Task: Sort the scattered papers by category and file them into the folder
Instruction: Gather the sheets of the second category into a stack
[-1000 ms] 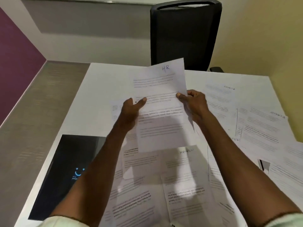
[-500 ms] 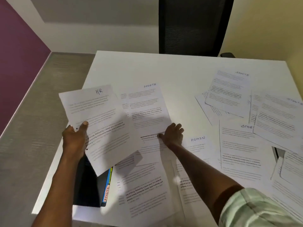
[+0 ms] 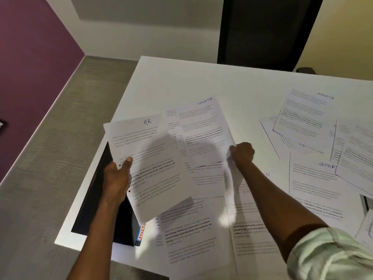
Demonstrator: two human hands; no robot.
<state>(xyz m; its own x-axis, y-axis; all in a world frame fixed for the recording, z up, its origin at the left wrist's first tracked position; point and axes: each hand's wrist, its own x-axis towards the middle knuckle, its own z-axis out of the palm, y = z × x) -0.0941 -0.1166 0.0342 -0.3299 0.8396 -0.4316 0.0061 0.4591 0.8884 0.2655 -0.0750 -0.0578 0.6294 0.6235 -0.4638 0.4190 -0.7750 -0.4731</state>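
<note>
Right hand (image 3: 242,153) has curled its grip onto the SPORTS sheet (image 3: 203,134); left hand (image 3: 117,178) still grips the HR sheet (image 3: 149,158).

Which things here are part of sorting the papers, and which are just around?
Part of the job: HR sheet in left hand; SPORTS sheet pinched by right hand; scattered papers; dark folder.
Just around: black chair.

"HR" handwritten atop held sheet (image 3: 149,158); "SPORTS" atop center sheet (image 3: 203,134) & far-right sheet (image 3: 306,118) (body print unreadable).
</note>
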